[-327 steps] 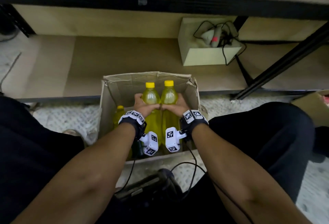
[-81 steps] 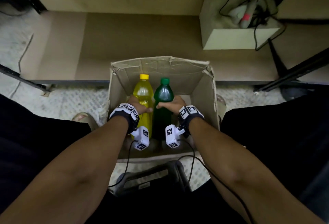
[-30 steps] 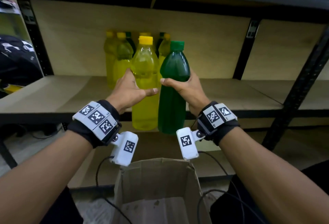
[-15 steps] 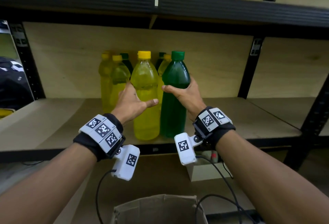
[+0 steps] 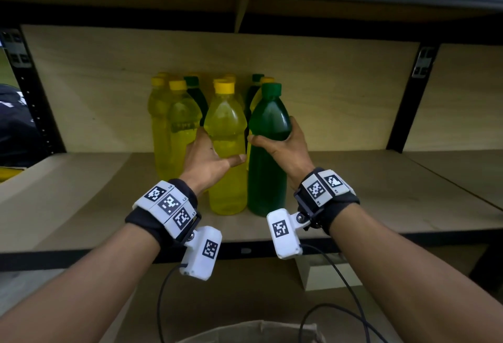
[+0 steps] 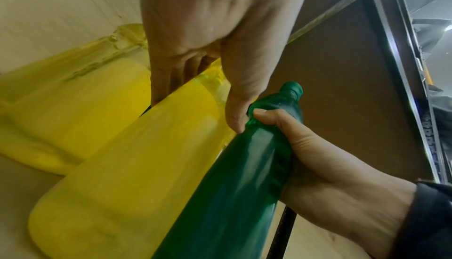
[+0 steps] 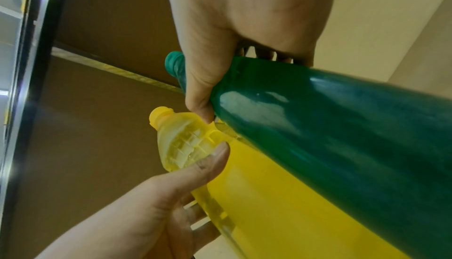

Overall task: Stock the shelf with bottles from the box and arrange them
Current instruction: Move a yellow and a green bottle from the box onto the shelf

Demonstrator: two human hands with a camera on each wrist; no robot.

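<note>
A yellow bottle [image 5: 226, 125] and a green bottle [image 5: 268, 184] stand upright side by side on the wooden shelf [image 5: 381, 201], touching each other. My left hand [image 5: 209, 160] holds the yellow bottle at mid height, thumb across its front. My right hand [image 5: 285, 146] grips the green bottle just below its shoulder. The left wrist view shows the yellow bottle [image 6: 137, 166] beside the green bottle [image 6: 232, 195]. In the right wrist view my thumb and fingers wrap the green bottle [image 7: 342, 127], next to the yellow bottle [image 7: 281, 195].
Several yellow and green bottles [image 5: 174, 125] stand grouped behind and to the left, against the back panel. The shelf board is bare on both sides of them. Black uprights [image 5: 402, 103] frame the bay. The cardboard box rim [image 5: 253, 333] shows below, and a small box [image 5: 326, 274] sits on the lower shelf.
Both hands carried the two bottles up from the box and further onto the shelf board; they now stand in front of the grouped bottles.
</note>
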